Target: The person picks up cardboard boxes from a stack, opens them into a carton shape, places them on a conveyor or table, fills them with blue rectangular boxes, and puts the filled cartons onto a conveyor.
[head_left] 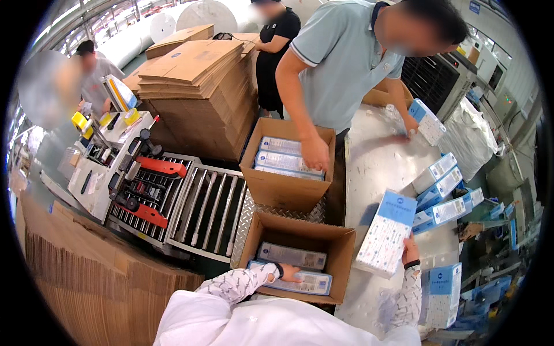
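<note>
My left hand (289, 273) reaches into an open cardboard box (340, 242) in front of me. It lies with fingers stretched along a white and blue package (314, 282), next to a second package (291, 255) in the same box. My right hand (410, 251) grips the side of a tilted white package with a blue end and a dotted pattern (385, 233), held over the metal table to the right of the box. Part of that hand is hidden behind the package.
Another open box (288, 193) with several packages stands just beyond, a co-worker's hand (315, 153) in it. More packages (441, 181) lie on the metal table (369, 150). A roller conveyor (210, 207) runs left. Flat cardboard stacks (196, 92) stand behind and at lower left.
</note>
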The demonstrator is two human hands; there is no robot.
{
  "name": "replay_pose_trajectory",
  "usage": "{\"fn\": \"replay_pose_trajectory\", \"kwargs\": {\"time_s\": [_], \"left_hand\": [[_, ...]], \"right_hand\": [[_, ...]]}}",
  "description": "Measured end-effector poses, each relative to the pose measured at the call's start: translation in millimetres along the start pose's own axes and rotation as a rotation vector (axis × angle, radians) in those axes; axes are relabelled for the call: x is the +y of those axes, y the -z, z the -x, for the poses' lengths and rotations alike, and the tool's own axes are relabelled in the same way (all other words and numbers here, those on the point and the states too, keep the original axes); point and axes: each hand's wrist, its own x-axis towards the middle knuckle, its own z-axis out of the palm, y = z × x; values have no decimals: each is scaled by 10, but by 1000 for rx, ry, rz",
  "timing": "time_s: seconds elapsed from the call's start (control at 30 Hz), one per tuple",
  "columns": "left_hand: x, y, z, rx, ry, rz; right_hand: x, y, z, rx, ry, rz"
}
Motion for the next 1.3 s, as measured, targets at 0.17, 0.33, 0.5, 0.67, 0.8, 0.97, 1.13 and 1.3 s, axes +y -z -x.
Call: {"fn": "replay_pose_trajectory", "kwargs": {"time_s": [0.17,0.33,0.5,0.67,0.8,0.97,1.13,1.3], "left_hand": [[-585,19,-600,-169,211,203],[-867,-226,-768,38,106,288],[-971,-321,-660,134,12,208],[-1255,-293,-896,-50,204,19],[221,667,109,421,-138,-138],[65,770,-332,391,110,-1015],[-189,729,-805,62,621,-967],[424,1107,488,218,216,-874]], "right_hand": [[-1162,-1726,1154,-147,192,-268],[-987,-2852,1418,-428,367,169],[-181,-3231,888,-811,836,1228],[1327,-3025,347,-553,430,1670],[1462,-3035,466,-582,-55,1577],[1544,-2781,409,-652,-280,1962],[1632,-2747,383,-656,-307,1913],[1482,-2818,405,-708,-250,1565]]}}
